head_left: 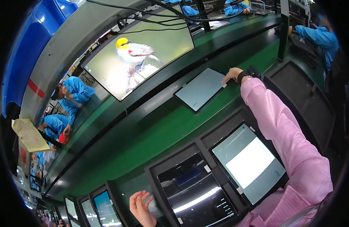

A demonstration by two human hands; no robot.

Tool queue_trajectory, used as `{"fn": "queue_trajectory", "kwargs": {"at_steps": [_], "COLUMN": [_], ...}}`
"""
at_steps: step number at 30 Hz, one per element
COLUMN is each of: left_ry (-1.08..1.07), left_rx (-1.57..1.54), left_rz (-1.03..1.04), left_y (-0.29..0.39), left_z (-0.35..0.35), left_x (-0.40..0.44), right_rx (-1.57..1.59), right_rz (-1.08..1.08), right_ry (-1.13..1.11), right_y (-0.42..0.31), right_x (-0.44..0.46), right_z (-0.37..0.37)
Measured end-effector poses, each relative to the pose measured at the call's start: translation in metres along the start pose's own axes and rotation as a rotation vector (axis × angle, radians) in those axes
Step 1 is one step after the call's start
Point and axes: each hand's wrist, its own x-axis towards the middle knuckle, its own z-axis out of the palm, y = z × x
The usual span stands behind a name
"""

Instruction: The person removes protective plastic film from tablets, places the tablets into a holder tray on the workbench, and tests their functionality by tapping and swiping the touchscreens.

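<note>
A tablet with a pale grey screen (200,91) lies on the green bench, tilted in view. My right hand (232,75) is at its upper right edge, thumb over the rim; the fingers beneath are partly hidden. A black band circles that wrist, below a pink sleeve. My left hand (141,208) is low in the view, fingers loosely curled and apart, holding nothing. Beside it, a dark-screened tablet (193,189) rests in a black tray (154,170). Further right, another tablet (248,164) shows a white window and sits in a similar tray.
A monitor (140,53) showing a bird stands behind the bench, with black cables (155,15) hanging above. More lit tablets (106,208) stand at lower left. A black tray (301,98) lies at right. Several people in blue clothing (78,90) sit along the line.
</note>
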Motion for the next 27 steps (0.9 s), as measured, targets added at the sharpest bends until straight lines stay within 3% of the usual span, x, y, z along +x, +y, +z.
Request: {"fn": "queue_trajectory", "kwargs": {"at_steps": [4, 6, 7, 9, 10, 12, 14, 17, 22, 26, 27], "left_ry": [0.017, 0.004, -0.014, 0.0, -0.011, -0.036, -0.063, -0.073, -0.105, -0.132, -0.13], "left_rx": [0.002, 0.024, 0.04, 0.04, 0.037, 0.032, 0.022, 0.042, -0.059, -0.099, -0.101], "left_rz": [-0.011, 0.012, 0.031, 0.053, 0.051, 0.051, 0.068, 0.068, 0.057, 0.002, 0.004], "left_y": [0.004, 0.001, -0.005, -0.006, -0.005, -0.005, -0.006, -0.006, 0.001, 0.0, 0.004], "left_z": [0.004, 0.0, -0.005, -0.001, 0.0, 0.003, 0.006, 0.01, 0.007, 0.006, 0.011], "left_x": [-0.001, -0.001, 0.003, 0.001, -0.001, -0.002, -0.004, -0.007, -0.011, -0.01, -0.014], "right_rx": [0.07, 0.419, 0.511, 0.93, 1.253, 1.25, 1.196, 1.208, 1.357, 1.586, 1.58], "right_rz": [0.059, 0.071, -0.286, -0.405, -0.151, -0.178, -0.501, -0.359, -0.385, -0.202, -0.211], "right_ry": [-0.042, -0.037, -0.113, -0.184, -0.176, 0.005, 0.047, 0.193, 0.334, 0.383, 0.286], "right_y": [-0.003, -0.002, 0.011, -0.001, -0.016, -0.051, -0.054, -0.075, 0.023, 0.126, 0.167], "right_x": [-0.001, -0.001, 0.018, 0.013, 0.009, -0.036, -0.049, -0.115, -0.186, -0.255, -0.261], "right_z": [0.003, 0.008, 0.013, 0.015, 0.017, 0.008, 0.003, -0.039, -0.118, -0.152, -0.161]}}
